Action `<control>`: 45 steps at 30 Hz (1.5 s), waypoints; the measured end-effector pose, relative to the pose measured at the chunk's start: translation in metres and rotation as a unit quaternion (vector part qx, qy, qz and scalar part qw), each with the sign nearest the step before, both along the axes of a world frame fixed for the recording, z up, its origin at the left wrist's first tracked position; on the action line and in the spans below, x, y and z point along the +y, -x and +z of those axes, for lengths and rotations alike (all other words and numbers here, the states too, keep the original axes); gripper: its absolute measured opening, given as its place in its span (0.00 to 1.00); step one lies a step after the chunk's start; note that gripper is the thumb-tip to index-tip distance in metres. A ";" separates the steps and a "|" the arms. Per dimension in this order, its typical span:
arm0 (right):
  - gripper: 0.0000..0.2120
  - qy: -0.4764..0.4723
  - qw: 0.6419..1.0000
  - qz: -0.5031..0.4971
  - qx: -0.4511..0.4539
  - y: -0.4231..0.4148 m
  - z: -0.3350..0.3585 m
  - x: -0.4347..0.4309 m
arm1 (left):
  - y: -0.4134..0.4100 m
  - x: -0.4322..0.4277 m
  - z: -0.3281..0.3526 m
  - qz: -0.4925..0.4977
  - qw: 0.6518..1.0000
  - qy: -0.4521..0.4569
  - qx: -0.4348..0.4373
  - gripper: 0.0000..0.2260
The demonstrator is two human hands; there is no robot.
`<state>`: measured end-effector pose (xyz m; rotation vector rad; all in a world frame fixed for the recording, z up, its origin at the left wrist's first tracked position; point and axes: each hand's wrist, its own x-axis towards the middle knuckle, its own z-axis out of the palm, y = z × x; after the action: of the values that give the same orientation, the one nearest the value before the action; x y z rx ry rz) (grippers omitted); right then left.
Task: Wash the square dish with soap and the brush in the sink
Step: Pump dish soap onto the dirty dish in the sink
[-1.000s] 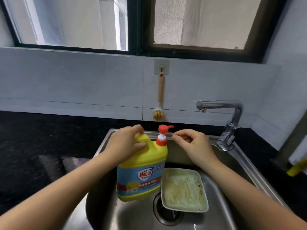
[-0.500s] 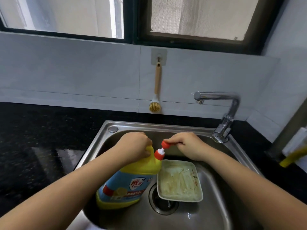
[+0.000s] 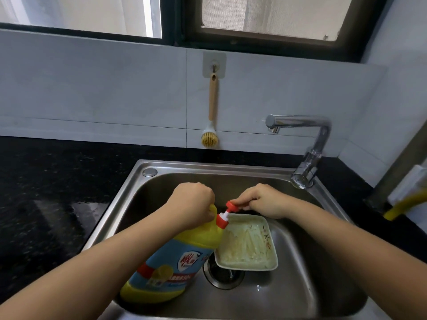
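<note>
A white square dish (image 3: 248, 247) smeared with food residue lies in the steel sink (image 3: 300, 285), partly over the drain. My left hand (image 3: 193, 207) grips the handle of a yellow and blue soap bottle (image 3: 171, 262), which is tilted with its red pump pointing over the dish's far edge. My right hand (image 3: 261, 200) pinches the red pump head (image 3: 233, 207). The brush (image 3: 211, 116), with a wooden handle and yellow bristles, hangs from a wall hook above the sink, away from both hands.
A chrome faucet (image 3: 307, 144) stands at the sink's back right corner, its spout turned left, with no water running. Black stone counter (image 3: 46, 192) surrounds the sink. The drain (image 3: 223, 277) sits under the dish's near edge. A yellow hose (image 3: 404, 204) lies far right.
The soap bottle has gone from upright above the sink to tilted low over the dish. My right hand closed onto the pump head. The camera view dipped toward the sink.
</note>
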<state>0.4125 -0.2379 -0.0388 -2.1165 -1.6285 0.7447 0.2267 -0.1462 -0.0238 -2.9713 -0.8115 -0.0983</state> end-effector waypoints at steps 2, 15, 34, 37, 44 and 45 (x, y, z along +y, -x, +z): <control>0.20 -0.009 1.000 -0.007 0.016 0.000 -0.006 -0.003 | -0.001 -0.002 0.000 0.000 1.000 -0.001 0.002 0.11; 0.18 0.007 0.996 0.047 -0.070 0.014 -0.005 0.004 | 0.002 -0.002 0.000 0.002 1.000 -0.008 -0.012 0.13; 0.14 -0.185 0.976 -0.086 0.073 0.028 0.018 -0.002 | 0.046 0.015 0.028 0.046 0.993 0.058 -0.092 0.18; 0.11 -0.210 0.959 -0.150 0.119 0.031 0.017 -0.003 | 0.051 0.020 0.037 0.054 0.986 0.055 -0.147 0.18; 0.29 -0.117 0.974 -0.052 0.186 0.052 0.010 0.006 | 0.055 0.037 0.056 0.075 0.936 0.108 -0.325 0.18; 0.32 -0.123 0.974 -0.044 0.188 0.054 0.011 0.009 | 0.054 0.040 0.060 0.070 0.929 0.118 -0.343 0.19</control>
<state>0.3582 -0.2288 -0.0276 -1.7367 -1.3402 0.8095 0.1727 -0.1060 0.0364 -3.0827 -1.1550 -1.1605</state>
